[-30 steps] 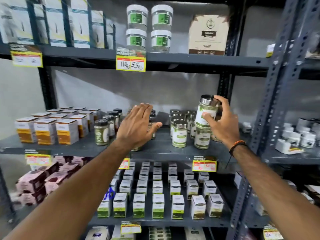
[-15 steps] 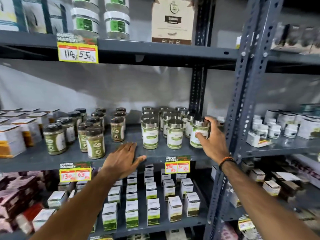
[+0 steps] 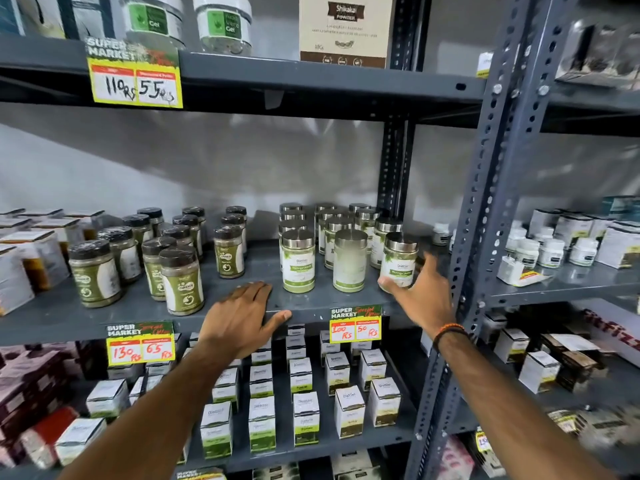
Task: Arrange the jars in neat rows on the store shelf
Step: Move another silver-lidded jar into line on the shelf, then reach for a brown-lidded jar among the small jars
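Note:
Silver-lidded jars with green-and-white labels [image 3: 298, 261] stand in rows on the grey middle shelf [image 3: 86, 318]. My right hand [image 3: 424, 297] grips the front right jar [image 3: 398, 259] low down, thumb on its front and fingers behind it; the jar stands on the shelf at the end of the front row. My left hand [image 3: 240, 317] lies flat on the shelf's front edge, fingers spread, holding nothing. To the left stand several black-lidded jars of green powder [image 3: 181, 282] in looser rows.
A perforated grey upright [image 3: 485, 216] rises just right of my right hand. Boxes [image 3: 38, 251] fill the shelf's left end, small white boxes [image 3: 304, 417] the shelf below, and tubs [image 3: 221, 22] the shelf above. Price tags [image 3: 355, 323] hang on the shelf edges.
My right hand has brought the jar down from the air onto the shelf at the right end of the front row. My left hand has dropped to the shelf edge. The view has shifted right.

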Demonstrator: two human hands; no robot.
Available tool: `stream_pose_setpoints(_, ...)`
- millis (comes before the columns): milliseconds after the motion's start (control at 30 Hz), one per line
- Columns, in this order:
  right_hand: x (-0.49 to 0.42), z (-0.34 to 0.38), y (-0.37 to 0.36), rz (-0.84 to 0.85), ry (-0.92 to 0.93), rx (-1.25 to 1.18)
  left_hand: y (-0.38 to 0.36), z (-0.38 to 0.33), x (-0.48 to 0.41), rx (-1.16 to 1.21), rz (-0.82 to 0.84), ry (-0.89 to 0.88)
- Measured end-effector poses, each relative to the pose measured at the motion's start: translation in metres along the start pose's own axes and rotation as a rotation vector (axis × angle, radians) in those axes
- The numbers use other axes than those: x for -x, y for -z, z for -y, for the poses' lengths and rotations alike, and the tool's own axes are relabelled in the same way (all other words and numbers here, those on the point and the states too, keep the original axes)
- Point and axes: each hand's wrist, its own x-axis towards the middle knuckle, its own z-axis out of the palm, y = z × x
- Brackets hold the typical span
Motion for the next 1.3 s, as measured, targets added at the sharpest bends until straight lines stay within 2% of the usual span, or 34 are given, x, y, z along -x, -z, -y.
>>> stream_pose_setpoints(333, -0.017, 0.005, -0.008, 0.064, -0.078, 0.17, -0.001, 0.001, 0.001, 0.005, -0.041, -0.022)
stream_pose_setpoints(1033, -0.022, -0.003, -0.013, 0.098, -0.096, 0.101, -0.003, 0.0, 0.003, -0.003, -0.07, -0.02)
stream_pose_setpoints(1300, -0.017, -0.008, -0.013, 0.032, -0.082, 0.065, 0.001, -0.002, 0.004, -0.014, -0.052, -0.013)
